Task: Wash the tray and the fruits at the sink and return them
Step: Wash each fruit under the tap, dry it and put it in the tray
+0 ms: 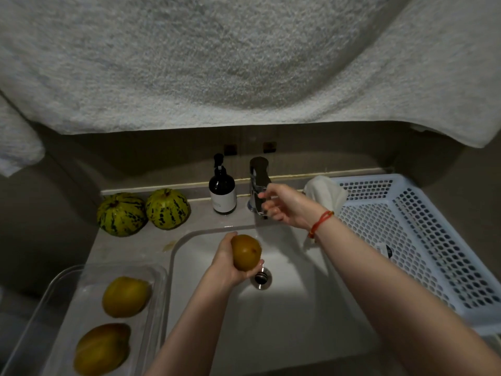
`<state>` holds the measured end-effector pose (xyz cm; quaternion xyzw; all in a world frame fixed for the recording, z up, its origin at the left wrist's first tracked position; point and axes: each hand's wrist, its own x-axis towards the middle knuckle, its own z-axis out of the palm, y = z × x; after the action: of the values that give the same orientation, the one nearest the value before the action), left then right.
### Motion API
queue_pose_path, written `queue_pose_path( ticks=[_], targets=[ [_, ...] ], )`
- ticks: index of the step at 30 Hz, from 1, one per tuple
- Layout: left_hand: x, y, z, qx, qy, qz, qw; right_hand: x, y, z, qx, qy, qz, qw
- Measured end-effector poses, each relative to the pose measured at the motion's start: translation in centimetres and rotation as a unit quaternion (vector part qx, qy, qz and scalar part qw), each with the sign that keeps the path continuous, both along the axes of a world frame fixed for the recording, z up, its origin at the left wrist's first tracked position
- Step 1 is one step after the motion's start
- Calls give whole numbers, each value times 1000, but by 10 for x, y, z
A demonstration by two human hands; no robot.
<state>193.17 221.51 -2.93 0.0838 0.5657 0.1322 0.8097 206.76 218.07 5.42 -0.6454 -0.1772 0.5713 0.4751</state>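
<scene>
A pale terry towel (217, 63) hangs across the top of the view above a bathroom counter (206, 221). A dark pump bottle with a white label (222, 191) stands upright against the back ledge. At right sits a white perforated plastic basket (423, 240), a rolled white cloth (326, 192) at its near corner and a small dark-and-white item (385, 250) inside it.

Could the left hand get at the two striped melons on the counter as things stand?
Probably not right away: the left hand grips a yellow fruit over the sink. The path to the striped melons looks free, but the hand is full.
</scene>
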Motion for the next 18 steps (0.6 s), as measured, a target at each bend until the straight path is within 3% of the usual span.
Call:
queue_pose_path(
  ticks=[5, 18],
  targets=[
    [-2, 3, -8, 27, 26, 23, 999, 1, 13, -1, 40, 76, -2, 996],
    [-6, 15, -11, 47, 25, 63, 997, 8, 22, 8, 49, 65, 12, 997]
  ],
)
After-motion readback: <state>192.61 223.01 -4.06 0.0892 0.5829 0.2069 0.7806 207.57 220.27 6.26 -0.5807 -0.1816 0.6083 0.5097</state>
